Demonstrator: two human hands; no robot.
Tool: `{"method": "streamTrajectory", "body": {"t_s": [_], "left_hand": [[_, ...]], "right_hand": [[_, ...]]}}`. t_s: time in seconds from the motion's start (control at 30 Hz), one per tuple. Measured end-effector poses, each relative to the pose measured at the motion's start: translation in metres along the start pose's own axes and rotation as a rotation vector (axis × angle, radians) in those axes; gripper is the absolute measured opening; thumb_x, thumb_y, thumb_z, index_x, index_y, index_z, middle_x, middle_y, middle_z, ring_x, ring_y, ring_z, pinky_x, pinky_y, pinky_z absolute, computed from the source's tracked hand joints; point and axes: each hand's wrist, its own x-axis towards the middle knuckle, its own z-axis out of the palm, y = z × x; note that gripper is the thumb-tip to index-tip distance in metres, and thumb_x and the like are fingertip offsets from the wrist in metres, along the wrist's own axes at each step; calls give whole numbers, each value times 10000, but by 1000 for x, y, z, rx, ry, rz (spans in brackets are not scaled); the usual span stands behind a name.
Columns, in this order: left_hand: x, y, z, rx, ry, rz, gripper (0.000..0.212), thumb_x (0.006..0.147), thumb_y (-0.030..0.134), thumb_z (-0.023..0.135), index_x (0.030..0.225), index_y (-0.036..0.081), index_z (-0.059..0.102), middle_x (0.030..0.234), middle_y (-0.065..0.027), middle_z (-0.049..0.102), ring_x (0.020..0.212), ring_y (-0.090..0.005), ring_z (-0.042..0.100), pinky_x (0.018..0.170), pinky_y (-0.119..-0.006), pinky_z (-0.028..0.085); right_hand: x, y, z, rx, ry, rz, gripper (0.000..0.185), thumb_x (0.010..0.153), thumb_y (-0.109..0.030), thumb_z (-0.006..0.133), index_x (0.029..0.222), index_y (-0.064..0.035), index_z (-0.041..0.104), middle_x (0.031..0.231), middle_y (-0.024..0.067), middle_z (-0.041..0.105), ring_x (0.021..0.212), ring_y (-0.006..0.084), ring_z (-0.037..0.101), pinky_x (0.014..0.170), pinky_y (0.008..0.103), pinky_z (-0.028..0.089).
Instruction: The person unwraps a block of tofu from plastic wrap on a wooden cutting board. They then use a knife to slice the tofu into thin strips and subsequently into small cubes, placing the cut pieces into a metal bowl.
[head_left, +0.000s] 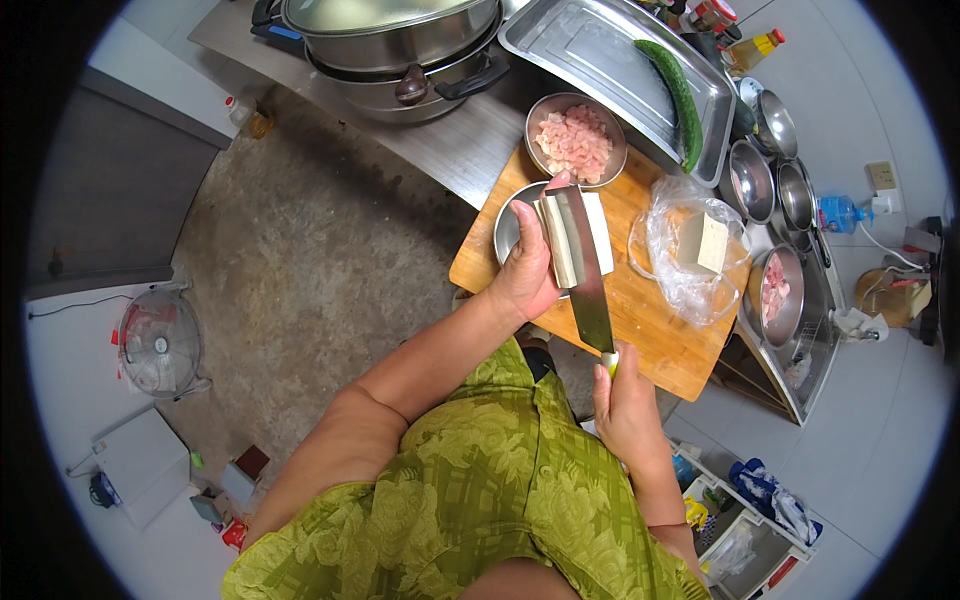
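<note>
My left hand (529, 262) holds pale strips of a block, apparently tofu (559, 244), above a metal bowl (507, 234). My right hand (628, 405) grips the handle of a cleaver (592, 296), whose blade lies along the right side of the strips. A white piece (599, 232) shows just beyond the blade; whether it touches the blade is hidden. On the wooden cutting board (645, 341), an uncut tofu block (703, 242) rests on a clear plastic bag (694, 300). A metal bowl of diced pale pink meat (576, 142) stands at the board's far edge.
A metal tray (585, 49) with a cucumber (679, 105) lies behind the board. A steamer pot (397, 60) stands at the upper left. To the right are metal bowls, one holding meat (775, 289), beside a sink (814, 330). A fan (160, 343) stands at the far left.
</note>
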Motion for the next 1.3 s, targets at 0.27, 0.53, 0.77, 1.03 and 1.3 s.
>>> {"method": "streamTrajectory", "body": {"t_s": [0.27, 0.53, 0.77, 1.03, 1.3], "left_hand": [[-7, 8, 3, 22, -21, 22, 945, 837, 775, 398, 1563, 205, 195, 1339, -100, 538, 1249, -235, 553, 1041, -444, 501], [-6, 8, -1, 200, -8, -4, 719, 908, 456, 695, 1457, 160, 339, 1263, -81, 567, 1182, -201, 587, 1001, -420, 531], [-7, 3, -11, 145, 10, -84, 636, 919, 392, 710, 1415, 172, 377, 1237, -58, 571, 1188, -193, 581, 972, -430, 544], [-14, 9, -15, -14, 67, -97, 818, 927, 374, 698, 1573, 267, 208, 1448, -63, 458, 1356, -249, 447, 1118, -485, 403], [-5, 14, -16, -48, -93, -68, 938, 876, 429, 737, 1586, 246, 152, 1489, -124, 418, 1407, -290, 401, 1136, -466, 390]], "right_hand": [[1, 5, 10, -16, -5, -30, 278, 990, -90, 532, 1236, 5, 447, 748, 232, 584, 661, 466, 581, 582, 489, 444], [2, -8, -2, 192, 14, 13, 254, 997, -117, 540, 1228, -15, 514, 704, 141, 560, 587, 279, 570, 561, 369, 437], [-4, -23, -13, 215, 25, 67, 264, 981, -96, 549, 1229, -7, 527, 706, 151, 574, 591, 298, 594, 577, 367, 462], [-17, -31, -32, 265, 195, 30, 311, 976, -82, 553, 1278, -10, 533, 684, 99, 548, 559, 204, 560, 555, 316, 440], [-10, -28, -23, 118, 81, 35, 301, 972, -99, 569, 1259, -29, 509, 739, 227, 593, 660, 429, 640, 573, 412, 475]]}}
